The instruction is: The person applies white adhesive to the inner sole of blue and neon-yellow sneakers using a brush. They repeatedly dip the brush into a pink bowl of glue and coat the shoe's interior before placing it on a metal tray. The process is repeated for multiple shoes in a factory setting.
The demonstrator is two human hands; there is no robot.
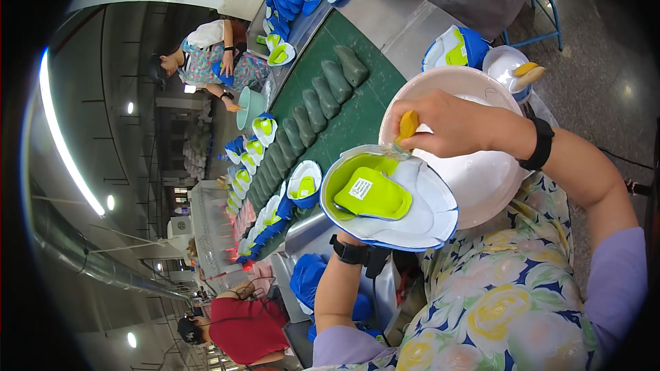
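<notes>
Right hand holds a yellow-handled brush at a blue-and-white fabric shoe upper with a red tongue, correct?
Colour's off: the head view shows a lime-green tongue. The right hand does hold the yellow-handled brush at the blue-and-white fabric shoe upper.

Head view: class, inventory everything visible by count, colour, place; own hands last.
Blue-edged fabric shoe upper: one, white-lime, foreground
Yellow-handled brush: one, yellow, by upper's edge
Round plastic basin: one, pink, behind upper
Small bowl: one, white, beside basin
Conveyor belt: one, green, centre
Foot-shaped blocks: many, dark green, on belt
Similar uppers: many, blue-white-lime, around belt
Round bucket: one, teal, past belt
Co-workers: at least three, varied clothing, nearby
Right hand: one, holding brush
Left hand: one, largely hidden, under upper
</notes>
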